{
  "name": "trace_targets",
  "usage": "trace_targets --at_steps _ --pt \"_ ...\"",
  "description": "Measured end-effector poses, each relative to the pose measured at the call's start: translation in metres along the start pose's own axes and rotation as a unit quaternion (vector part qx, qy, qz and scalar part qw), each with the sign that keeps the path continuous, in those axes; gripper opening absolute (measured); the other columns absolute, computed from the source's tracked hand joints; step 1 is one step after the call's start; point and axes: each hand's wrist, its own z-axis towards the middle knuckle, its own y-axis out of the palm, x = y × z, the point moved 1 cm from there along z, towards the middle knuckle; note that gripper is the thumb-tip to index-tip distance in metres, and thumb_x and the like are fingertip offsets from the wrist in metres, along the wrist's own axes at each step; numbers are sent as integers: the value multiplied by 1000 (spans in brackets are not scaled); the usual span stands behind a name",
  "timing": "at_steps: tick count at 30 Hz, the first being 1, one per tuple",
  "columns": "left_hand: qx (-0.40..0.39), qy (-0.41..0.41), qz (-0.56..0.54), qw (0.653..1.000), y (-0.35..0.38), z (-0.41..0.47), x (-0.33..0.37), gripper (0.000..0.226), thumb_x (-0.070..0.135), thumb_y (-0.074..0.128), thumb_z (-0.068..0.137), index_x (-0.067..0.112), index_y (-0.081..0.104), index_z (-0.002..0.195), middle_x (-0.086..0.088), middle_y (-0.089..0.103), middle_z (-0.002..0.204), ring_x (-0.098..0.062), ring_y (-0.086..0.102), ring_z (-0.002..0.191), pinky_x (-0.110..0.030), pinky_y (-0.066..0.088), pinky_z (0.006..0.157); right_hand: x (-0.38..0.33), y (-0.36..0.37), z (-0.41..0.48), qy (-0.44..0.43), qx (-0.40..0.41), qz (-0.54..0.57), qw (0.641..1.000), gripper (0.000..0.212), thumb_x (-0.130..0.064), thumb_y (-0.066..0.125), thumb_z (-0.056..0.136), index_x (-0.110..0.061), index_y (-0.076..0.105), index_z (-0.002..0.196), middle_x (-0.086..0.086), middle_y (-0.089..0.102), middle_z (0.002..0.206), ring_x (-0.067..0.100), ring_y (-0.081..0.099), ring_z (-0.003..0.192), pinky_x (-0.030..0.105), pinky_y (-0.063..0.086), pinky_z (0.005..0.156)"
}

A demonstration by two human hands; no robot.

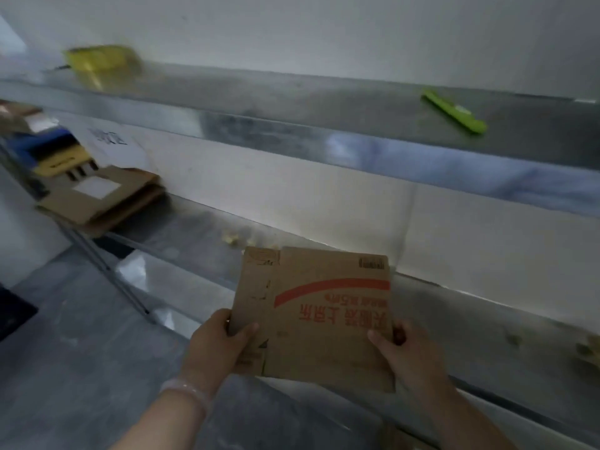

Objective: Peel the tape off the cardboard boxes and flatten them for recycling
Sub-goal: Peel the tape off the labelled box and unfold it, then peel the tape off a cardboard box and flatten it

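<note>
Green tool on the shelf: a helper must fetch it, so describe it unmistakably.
Look at the upper metal shelf running along the white wall. Toward its right end lies the green tool, long, slim and flat. It is bright lime, unlike the blurred yellow object at the left end.

Both forearms reach forward, left hand (224, 345) and right hand (406, 352) grip the flattened box (318, 323), thumbs on top
</note>
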Motion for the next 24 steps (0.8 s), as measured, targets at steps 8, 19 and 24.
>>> trace_targets --at_steps 8,19,24 --pt "124 -23 -4 992 -168 79 -99 27 44 74 77 30 54 89 23 52 69 9 46 60 -11 32 48 -163 154 -5 -69 -69 36 995 26 -49 75 77 -32 57 81 -15 65 83 5 60 75 23 41 58" --pt "162 -32 16 986 -304 206 -195 46 48 69 80 19 60 113 1 67 103 -11 58 80 -23 43 61 -317 306 28 -111 -154 69 979 19 -45 72 82 -35 57 84 -21 63 86 0 60 78 24 47 63" --pt "170 -39 50 983 -348 284 -208 34 47 68 82 24 58 105 5 66 90 4 52 63 -13 38 52 -375 362 70 -118 -184 71 973 18 -49 66 86 -35 55 88 -17 64 91 6 63 83 27 51 67"
